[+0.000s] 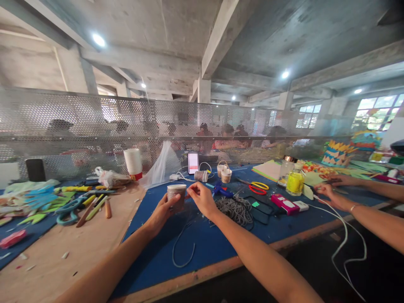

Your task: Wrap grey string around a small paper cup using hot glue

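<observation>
Plainly, cup (175,193) upright, inside left grip (160,213)

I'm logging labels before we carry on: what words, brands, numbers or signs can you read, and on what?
None: no text is readable in this view.
Lit phone screen: too small and blurred to read.
Magenta box: any marks too blurred to read.
Yellow bottle: any marks too small to read.
Cup in the left hand: no lettering can be made out.
</observation>
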`<state>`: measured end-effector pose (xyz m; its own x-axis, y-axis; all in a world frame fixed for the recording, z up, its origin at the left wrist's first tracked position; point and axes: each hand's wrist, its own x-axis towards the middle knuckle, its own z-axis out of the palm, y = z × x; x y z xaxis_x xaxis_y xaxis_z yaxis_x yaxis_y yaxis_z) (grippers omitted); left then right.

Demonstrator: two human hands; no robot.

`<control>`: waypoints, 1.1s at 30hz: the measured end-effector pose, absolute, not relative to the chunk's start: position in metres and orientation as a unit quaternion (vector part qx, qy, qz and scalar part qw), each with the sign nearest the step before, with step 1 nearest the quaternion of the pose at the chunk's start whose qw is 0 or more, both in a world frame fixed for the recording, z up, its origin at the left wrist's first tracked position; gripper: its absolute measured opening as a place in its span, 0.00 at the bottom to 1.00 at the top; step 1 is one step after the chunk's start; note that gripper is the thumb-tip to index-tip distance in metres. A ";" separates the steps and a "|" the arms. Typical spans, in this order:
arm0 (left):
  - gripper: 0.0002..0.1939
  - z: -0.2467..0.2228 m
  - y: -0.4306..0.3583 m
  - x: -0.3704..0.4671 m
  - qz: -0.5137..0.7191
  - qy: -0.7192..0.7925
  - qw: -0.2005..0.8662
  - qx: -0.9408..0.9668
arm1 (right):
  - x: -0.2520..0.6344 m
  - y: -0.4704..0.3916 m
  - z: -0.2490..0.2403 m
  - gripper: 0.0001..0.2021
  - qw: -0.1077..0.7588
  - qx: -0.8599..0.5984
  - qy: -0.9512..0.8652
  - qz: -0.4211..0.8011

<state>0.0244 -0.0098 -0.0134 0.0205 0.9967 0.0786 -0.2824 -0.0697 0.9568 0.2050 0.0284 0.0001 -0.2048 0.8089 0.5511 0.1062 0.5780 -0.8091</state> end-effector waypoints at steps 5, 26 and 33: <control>0.31 -0.014 -0.009 0.023 0.578 0.396 0.550 0.454 | 0.206 0.032 -0.003 0.07 0.544 -0.325 -0.701 0.327; 0.31 -0.015 -0.011 0.021 0.569 0.386 0.557 0.465 | 0.207 0.031 -0.003 0.07 0.539 -0.336 -0.708 0.310; 0.33 -0.015 -0.011 0.020 0.555 0.381 0.569 0.472 | 0.207 0.035 -0.005 0.07 0.545 -0.341 -0.710 0.288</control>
